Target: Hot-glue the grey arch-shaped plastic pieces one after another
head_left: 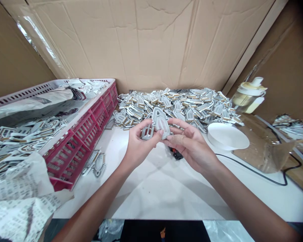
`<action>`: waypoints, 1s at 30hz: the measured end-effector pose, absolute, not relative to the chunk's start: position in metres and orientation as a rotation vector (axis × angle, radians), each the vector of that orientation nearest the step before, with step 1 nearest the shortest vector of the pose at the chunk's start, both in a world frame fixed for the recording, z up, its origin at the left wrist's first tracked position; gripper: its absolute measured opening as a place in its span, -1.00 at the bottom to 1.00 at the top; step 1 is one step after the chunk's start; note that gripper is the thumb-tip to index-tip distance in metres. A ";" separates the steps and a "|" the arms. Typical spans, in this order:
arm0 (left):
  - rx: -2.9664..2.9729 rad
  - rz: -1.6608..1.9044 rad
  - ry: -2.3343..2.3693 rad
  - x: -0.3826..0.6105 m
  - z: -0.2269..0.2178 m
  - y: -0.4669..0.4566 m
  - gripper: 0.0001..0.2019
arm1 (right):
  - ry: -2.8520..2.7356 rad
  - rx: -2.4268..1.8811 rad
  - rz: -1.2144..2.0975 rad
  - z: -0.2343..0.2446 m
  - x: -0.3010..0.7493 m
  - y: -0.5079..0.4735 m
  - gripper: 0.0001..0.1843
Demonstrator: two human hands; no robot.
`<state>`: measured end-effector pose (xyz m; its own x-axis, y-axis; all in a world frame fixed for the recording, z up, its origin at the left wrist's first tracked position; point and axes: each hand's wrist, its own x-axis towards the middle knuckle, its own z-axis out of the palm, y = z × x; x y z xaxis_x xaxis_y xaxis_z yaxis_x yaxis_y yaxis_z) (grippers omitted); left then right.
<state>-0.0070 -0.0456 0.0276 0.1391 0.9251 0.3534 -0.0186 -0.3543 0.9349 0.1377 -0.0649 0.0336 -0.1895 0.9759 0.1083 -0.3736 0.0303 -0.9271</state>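
My left hand (138, 144) pinches a small grey-white arched frame piece (159, 120) between thumb and fingers, above the white table. A second flat piece with bars (147, 131) sits behind it, inside the curl of the same hand. From the other side, my right hand (195, 146) closes its thumb and fingers on the lower right edge of the arched piece. Tape or a bandage wraps the right thumb. Partly covered by the right hand, a black and orange object (176, 154) lies on the table; its kind is not clear.
A large heap of similar pieces (176, 104) lies against the cardboard wall. At left stands a pink crate (73, 148) with pieces and newspaper; loose pieces (97, 163) lie beside it. A white round dish (227, 136), black cable (252, 174) and lidded plastic container (249, 94) are at right.
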 end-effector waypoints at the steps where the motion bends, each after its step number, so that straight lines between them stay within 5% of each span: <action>1: 1.551 1.360 0.913 -0.007 0.028 -0.046 -0.85 | -1.112 -0.766 1.461 0.034 0.138 -0.065 -0.61; 30: 2.089 1.761 0.955 -0.008 0.021 -0.046 -0.95 | -1.142 -0.688 1.494 0.036 0.137 -0.068 -0.59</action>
